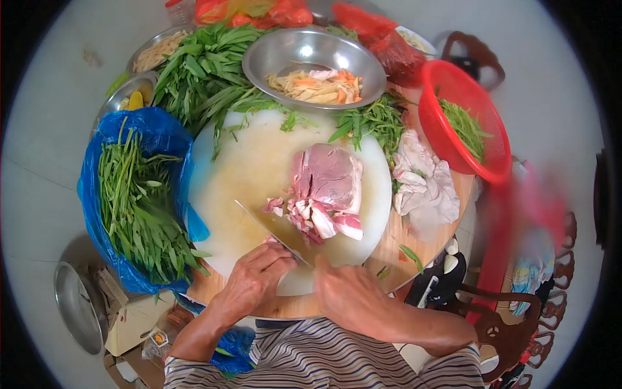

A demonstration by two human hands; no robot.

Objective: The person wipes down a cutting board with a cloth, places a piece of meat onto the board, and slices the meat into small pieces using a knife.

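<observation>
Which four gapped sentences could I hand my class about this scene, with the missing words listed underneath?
1. The raw meat lies on a white board whose shape is ______.
2. The knife is held in the person's ______ grip.
3. Long leafy greens at the picture's left edge lie in a plastic bag coloured ______.
4. Beyond the board, a steel bowl holds strips, some pale yellow and others ______.

Missing words: round; right; blue; orange.

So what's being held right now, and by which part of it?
The right hand holds the knife by its handle end, which the hand mostly hides. The left hand is beside the knife; whether it holds anything can't be told.
</observation>
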